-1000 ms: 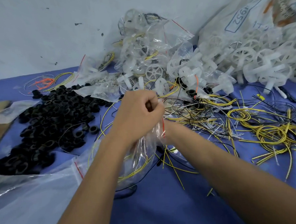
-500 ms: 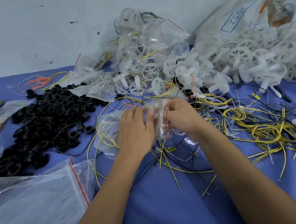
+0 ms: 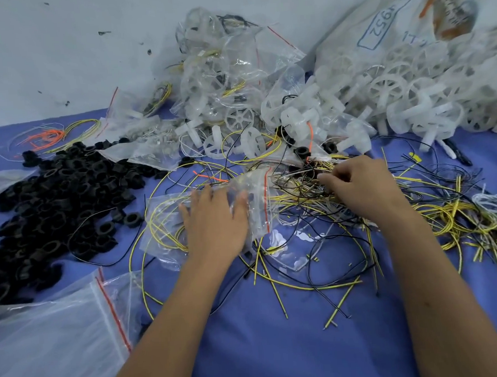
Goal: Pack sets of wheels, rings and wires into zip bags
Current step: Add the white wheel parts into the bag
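The clear zip bag (image 3: 208, 216) with a red seal stripe lies flat on the blue table cover (image 3: 278, 345), in the middle of the scene, with yellow wires coiled inside it. The left hand (image 3: 214, 219) lies on top of it, fingers straight and spread, pressing it down. Half a second ago both hands were at the bag's red-striped mouth; now the right hand (image 3: 362, 182) has left the bag and moved to the right into the tangle of yellow and black wires (image 3: 314, 196), its fingers curled among the strands. Whether it actually pinches a wire cannot be told. A second ago the bag was held up off the table between both hands; it now rests on the cover.

Left of the bag lies a heap of black rings (image 3: 55, 198). Behind it stands a pile of filled zip bags (image 3: 221, 74), and to the right a mound of white plastic wheels (image 3: 395, 94) spilling from a big sack. A stack of empty zip bags (image 3: 48, 343) sits at the near left.
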The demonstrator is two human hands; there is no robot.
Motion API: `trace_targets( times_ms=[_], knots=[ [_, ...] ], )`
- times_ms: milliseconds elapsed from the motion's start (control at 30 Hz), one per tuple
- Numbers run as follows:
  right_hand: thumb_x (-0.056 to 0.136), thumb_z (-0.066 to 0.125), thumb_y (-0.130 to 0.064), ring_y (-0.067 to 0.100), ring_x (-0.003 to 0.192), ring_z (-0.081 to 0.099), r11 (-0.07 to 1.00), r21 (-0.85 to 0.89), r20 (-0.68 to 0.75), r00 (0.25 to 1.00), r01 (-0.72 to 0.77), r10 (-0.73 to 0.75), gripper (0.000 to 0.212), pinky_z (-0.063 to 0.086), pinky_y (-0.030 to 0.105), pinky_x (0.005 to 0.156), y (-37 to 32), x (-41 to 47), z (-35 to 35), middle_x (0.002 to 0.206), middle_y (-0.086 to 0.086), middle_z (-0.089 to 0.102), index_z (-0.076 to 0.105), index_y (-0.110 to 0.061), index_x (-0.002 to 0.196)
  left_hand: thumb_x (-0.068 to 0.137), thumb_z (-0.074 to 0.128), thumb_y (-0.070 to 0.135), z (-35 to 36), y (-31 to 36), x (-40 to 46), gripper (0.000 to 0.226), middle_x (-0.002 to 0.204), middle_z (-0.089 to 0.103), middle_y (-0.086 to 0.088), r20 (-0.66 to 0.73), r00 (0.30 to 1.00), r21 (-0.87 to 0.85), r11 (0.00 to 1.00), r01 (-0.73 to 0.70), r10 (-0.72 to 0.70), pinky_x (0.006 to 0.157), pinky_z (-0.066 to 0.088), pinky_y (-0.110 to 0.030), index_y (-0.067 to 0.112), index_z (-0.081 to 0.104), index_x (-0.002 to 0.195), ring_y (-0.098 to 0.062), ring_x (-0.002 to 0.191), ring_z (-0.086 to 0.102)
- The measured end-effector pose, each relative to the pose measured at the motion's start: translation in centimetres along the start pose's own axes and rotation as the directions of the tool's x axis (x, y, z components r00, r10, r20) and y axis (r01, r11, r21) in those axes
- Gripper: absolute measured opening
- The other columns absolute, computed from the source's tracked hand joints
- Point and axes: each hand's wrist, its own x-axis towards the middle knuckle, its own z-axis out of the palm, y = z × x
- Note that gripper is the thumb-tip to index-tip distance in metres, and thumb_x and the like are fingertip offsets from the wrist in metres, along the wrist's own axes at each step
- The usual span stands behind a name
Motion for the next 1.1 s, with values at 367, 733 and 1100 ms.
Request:
trace_targets(
  times_ms=[367,733,1100],
  knots=[
    [0.102,0.051,-0.045,0.035,0.069,0.061,0.985,0.02,-0.12,0.977,-0.173,0.174,0.053,0.049,0.039,0.065,1.1,0.4,0.1,0.059,0.01,0.062,0.071,-0.011,0.066,0.097,0.059,0.02,1.9,9.3,-1.0,0.025,0.12,0.057,-0.006,0.039,0.75,-0.068,0.75,-0.658,0.661,0.098,0.043,-0.042,0.01,0.063,0.119,-0.026,0.116,0.046],
    [0.099,0.061,-0.042,0.03,0.076,0.058,0.982,-0.037,0.065,0.98,-0.184,0.186,0.036,0.04,0.034,0.065,2.1,0.5,-0.5,0.064,0.004,0.059,0.073,-0.015,0.08,0.076,0.062,0.01,2.4,7.9,-0.8,0.011,0.104,0.048,-0.001,0.076,0.797,-0.138,0.797,-0.587,0.6,0.082,0.047,-0.044,0.017,0.062,0.085,-0.021,0.105,0.043],
    [0.094,0.065,-0.011,0.017,0.075,0.062,0.987,0.045,0.234,0.962,-0.156,0.142,0.014,0.047,0.03,0.072,2.6,0.0,-2.0,0.083,0.0,0.072,0.078,-0.017,0.089,0.081,0.059,0.01,0.5,5.4,0.0,0.016,0.102,0.054,0.003,0.193,0.833,0.018,0.847,-0.532,0.519,0.088,0.046,-0.041,0.02,0.069,0.073,-0.021,0.107,0.046]
  ],
)
